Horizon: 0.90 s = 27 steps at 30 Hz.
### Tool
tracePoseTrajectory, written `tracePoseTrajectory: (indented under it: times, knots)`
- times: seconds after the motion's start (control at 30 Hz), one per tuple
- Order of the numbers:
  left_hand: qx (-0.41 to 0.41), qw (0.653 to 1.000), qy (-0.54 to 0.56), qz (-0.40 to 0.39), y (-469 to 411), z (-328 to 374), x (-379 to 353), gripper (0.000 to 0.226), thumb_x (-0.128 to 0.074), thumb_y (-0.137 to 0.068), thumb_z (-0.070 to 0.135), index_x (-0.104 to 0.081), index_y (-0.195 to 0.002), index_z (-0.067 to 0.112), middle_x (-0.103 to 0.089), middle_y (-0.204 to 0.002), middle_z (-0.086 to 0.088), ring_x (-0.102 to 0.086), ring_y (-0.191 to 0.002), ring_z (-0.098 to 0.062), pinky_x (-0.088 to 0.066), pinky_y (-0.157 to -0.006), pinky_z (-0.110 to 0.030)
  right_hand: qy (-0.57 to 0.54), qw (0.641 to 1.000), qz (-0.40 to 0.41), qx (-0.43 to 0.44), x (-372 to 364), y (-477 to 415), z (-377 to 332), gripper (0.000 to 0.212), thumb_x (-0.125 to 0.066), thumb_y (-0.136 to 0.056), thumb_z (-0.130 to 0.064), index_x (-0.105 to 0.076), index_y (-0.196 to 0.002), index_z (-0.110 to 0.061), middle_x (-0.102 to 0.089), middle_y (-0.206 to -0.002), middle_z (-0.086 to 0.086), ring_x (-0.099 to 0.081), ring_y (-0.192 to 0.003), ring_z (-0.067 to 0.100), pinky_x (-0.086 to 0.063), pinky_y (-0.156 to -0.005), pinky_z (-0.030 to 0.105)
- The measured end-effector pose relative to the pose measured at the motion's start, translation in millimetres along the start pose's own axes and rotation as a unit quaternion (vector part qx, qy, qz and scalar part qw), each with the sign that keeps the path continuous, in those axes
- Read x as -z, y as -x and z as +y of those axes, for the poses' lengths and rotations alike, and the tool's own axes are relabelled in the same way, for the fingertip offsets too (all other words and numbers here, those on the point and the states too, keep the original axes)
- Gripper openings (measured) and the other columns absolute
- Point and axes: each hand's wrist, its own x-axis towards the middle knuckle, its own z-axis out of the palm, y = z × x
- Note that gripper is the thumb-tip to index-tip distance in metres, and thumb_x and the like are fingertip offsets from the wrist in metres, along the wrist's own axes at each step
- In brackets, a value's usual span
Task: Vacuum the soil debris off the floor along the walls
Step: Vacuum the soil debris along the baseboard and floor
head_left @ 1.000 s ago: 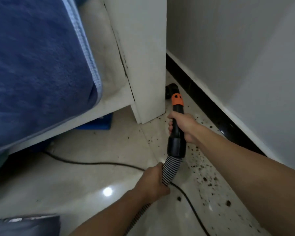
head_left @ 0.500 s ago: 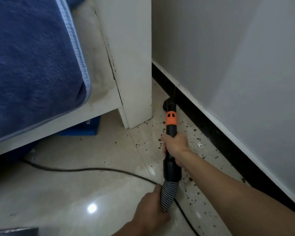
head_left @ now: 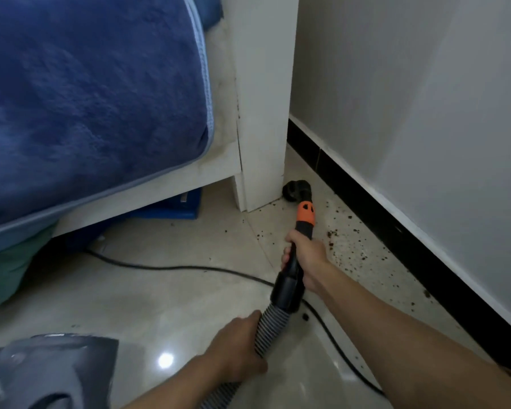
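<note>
A black vacuum wand (head_left: 289, 287) with an orange collar (head_left: 305, 212) points away from me along the floor. Its black nozzle (head_left: 297, 190) rests on the tiles in the gap between the white bed post and the black skirting board. My right hand (head_left: 306, 255) grips the wand's black handle. My left hand (head_left: 239, 346) holds the ribbed grey hose (head_left: 270, 326) just behind the wand. Brown soil debris (head_left: 341, 246) lies scattered on the floor between the wand and the wall.
A white bed frame post (head_left: 263, 119) and a blue blanket (head_left: 86, 93) fill the left. A black power cord (head_left: 189, 268) runs across the glossy tiles under the wand. The white wall with black skirting (head_left: 396, 231) runs along the right. A grey object (head_left: 42, 376) sits at bottom left.
The view has shifted, so the bed post and wall sit further right in frame. The nozzle stays in the gap beside the bed post. Both hands keep their grips.
</note>
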Motion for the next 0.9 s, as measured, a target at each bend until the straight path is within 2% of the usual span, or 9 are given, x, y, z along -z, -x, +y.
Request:
tracePoseTrajectory:
  times: [0.2,0.33,0.43,0.5,0.57,0.63,0.7,0.8,0.9]
  knots:
    - [0.030,1.000,0.003,0.008,32.6,-17.7,-10.6,0.057,-0.072,-0.063,0.036,-0.046,-0.113,0.026,-0.056,-0.099,0.004,-0.059,-0.090,-0.017,-0.047,-0.068,-0.029,-0.023,0.999,-0.028,-0.015,-11.2,20.3,25.6,0.011,-0.060,-0.076,-0.005,-0.051,-0.082,-0.009,-0.051,-0.055,0.004,-0.046,-0.043,0.017,-0.044,-0.049,0.028]
    - [0.065,0.997,0.043,0.000,53.9,-26.1,-26.1,0.060,-0.061,-0.060,0.040,-0.050,-0.119,0.039,-0.063,-0.105,0.009,-0.064,-0.096,-0.012,-0.054,-0.082,-0.028,0.020,0.998,-0.054,-0.030,-19.2,39.2,52.3,0.009,-0.061,-0.077,-0.005,-0.053,-0.082,-0.006,-0.051,-0.054,0.006,-0.045,-0.043,0.018,-0.044,-0.047,0.029]
    - [0.067,0.997,0.033,-0.017,56.7,-32.4,-23.3,0.063,-0.069,-0.056,0.040,-0.053,-0.117,0.034,-0.065,-0.104,0.007,-0.064,-0.094,-0.014,-0.054,-0.075,-0.027,0.008,0.999,-0.041,-0.015,-25.8,39.9,55.0,0.009,-0.060,-0.079,-0.004,-0.053,-0.084,-0.006,-0.051,-0.055,0.006,-0.045,-0.043,0.018,-0.044,-0.047,0.028]
    - [0.076,0.996,0.029,-0.048,60.6,-34.1,-21.8,0.055,-0.074,-0.058,0.039,-0.056,-0.110,0.032,-0.064,-0.100,0.007,-0.065,-0.094,-0.016,-0.051,-0.070,-0.024,0.027,0.998,-0.050,-0.011,-31.8,44.6,62.5,0.008,-0.060,-0.080,-0.004,-0.053,-0.085,-0.006,-0.052,-0.054,0.006,-0.046,-0.042,0.018,-0.044,-0.046,0.028]
    - [0.091,0.993,0.019,-0.071,65.9,-35.4,-27.3,0.044,-0.070,-0.070,0.038,-0.060,-0.112,0.028,-0.064,-0.105,0.003,-0.063,-0.102,-0.017,-0.051,-0.080,-0.025,0.067,0.995,-0.068,-0.014,-38.8,53.4,76.5,0.008,-0.061,-0.080,-0.005,-0.054,-0.085,-0.005,-0.052,-0.053,0.006,-0.046,-0.042,0.018,-0.043,-0.045,0.028]
    - [0.120,0.990,0.024,-0.070,72.1,-36.2,-34.7,0.042,-0.056,-0.085,0.037,-0.058,-0.123,0.019,-0.060,-0.122,-0.003,-0.058,-0.115,-0.018,-0.045,-0.096,-0.026,0.104,0.990,-0.093,-0.017,-46.8,63.7,88.5,0.008,-0.061,-0.080,-0.005,-0.054,-0.084,-0.005,-0.052,-0.053,0.007,-0.045,-0.041,0.018,-0.041,-0.044,0.028]
    - [0.117,0.991,0.020,-0.061,76.3,-39.5,-41.7,0.042,-0.047,-0.092,0.037,-0.055,-0.126,0.014,-0.055,-0.129,-0.004,-0.054,-0.120,-0.016,-0.041,-0.101,-0.025,0.141,0.984,-0.111,-0.017,-56.7,69.8,97.3,0.008,-0.060,-0.079,-0.007,-0.055,-0.085,-0.006,-0.053,-0.056,0.008,-0.045,-0.040,0.017,-0.042,-0.044,0.026]
    - [0.114,0.989,-0.016,-0.096,83.2,-37.7,-36.5,0.039,-0.053,-0.091,0.039,-0.054,-0.122,0.016,-0.056,-0.124,-0.003,-0.056,-0.114,-0.015,-0.043,-0.093,-0.022,0.152,0.985,-0.083,-0.014,-65.3,68.7,105.4,0.012,-0.061,-0.081,-0.010,-0.057,-0.091,-0.004,-0.055,-0.061,0.009,-0.047,-0.040,0.015,-0.043,-0.043,0.025]
    - [0.113,0.983,-0.004,-0.145,79.2,-48.6,-25.8,0.033,-0.073,-0.076,0.037,-0.055,-0.100,0.024,-0.058,-0.102,0.005,-0.061,-0.102,-0.015,-0.046,-0.076,-0.019,0.122,0.992,-0.008,0.007,-66.0,61.3,110.0,0.017,-0.063,-0.083,-0.015,-0.059,-0.096,-0.005,-0.059,-0.065,0.008,-0.051,-0.044,0.016,-0.046,-0.047,0.026]
